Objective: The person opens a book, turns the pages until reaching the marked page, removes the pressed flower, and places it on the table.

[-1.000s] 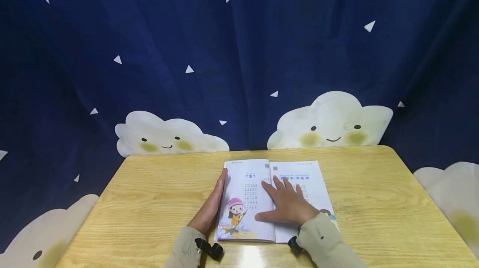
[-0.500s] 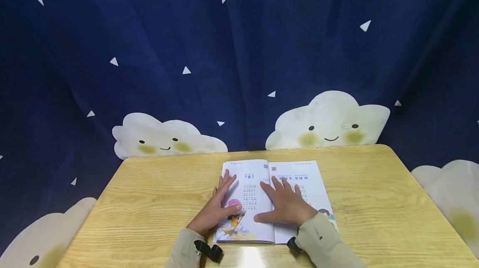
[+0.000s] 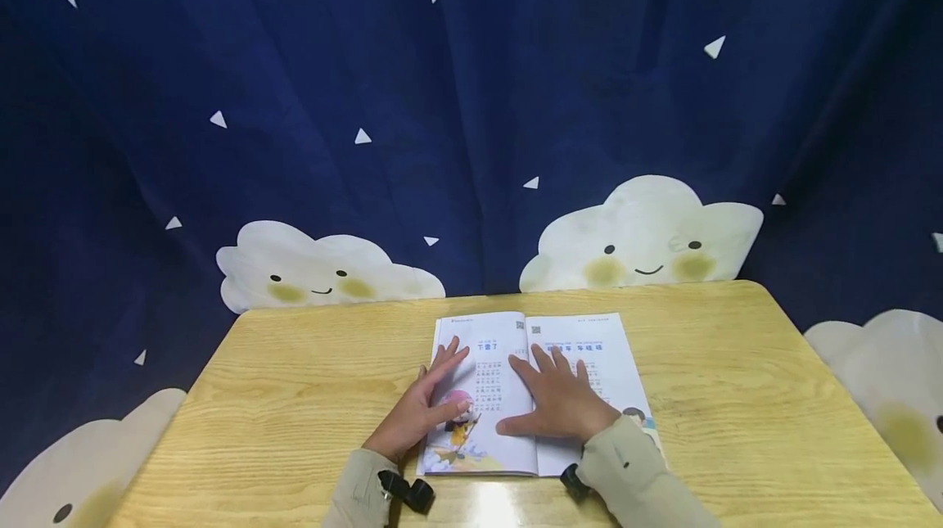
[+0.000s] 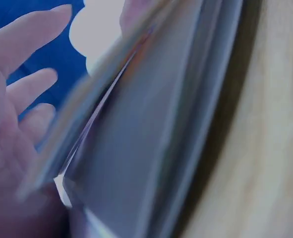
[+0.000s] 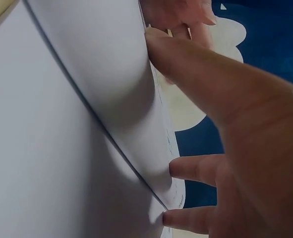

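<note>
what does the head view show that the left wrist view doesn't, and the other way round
Only the head view shows the beige sleeves and smiling cloud faces. Only the left wrist view shows the book edge-on, with a gap between its layers. Both show the left hand, the book, wooden table and blue backdrop.

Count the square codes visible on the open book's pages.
2: the left code at the upper inner corner of the left page, the right code likewise on the right page. The left hand and right hand may hide others.
</note>
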`<state>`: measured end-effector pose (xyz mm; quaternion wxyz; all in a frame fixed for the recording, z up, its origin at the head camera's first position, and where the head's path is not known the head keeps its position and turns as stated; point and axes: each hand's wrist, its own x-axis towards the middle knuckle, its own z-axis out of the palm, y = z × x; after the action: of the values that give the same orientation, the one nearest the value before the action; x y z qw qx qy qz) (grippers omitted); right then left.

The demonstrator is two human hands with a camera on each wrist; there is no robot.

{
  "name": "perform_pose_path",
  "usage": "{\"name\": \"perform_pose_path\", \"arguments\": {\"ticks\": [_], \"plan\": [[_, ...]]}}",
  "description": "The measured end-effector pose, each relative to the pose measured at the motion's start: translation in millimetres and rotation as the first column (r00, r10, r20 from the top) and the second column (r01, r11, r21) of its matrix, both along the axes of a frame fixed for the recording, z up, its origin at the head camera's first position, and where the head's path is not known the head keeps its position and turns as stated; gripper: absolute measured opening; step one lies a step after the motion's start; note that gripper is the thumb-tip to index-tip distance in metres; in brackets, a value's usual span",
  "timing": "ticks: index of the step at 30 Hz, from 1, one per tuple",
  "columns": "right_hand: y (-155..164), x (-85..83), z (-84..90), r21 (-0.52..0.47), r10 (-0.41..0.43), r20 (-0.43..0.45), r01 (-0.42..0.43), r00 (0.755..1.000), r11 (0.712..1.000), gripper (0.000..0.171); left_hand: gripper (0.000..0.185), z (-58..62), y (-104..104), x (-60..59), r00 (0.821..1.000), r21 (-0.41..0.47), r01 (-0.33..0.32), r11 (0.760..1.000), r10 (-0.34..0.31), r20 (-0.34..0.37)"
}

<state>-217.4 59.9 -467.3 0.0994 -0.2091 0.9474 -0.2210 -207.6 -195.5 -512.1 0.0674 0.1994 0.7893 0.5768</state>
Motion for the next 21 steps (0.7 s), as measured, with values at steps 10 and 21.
{"name": "perform_pose_path", "arguments": {"ticks": [10, 21], "plan": [[-4, -2.4, -1.6, -0.016, 0.006, 0.007, -0.006, 1.0, 1.0, 0.098, 0.06, 0.7, -2, 0.6, 0.992, -0.316, 0.059, 0.947, -0.093, -0.091], [39, -23.1, 20.0, -0.145, -0.017, -0.021, 0.014, 1.0, 0.989, 0.083, 0.055, 5.1, 5, 1.8, 0.986, -0.367, 0.098, 0.925, -0.141, -0.091]]}}
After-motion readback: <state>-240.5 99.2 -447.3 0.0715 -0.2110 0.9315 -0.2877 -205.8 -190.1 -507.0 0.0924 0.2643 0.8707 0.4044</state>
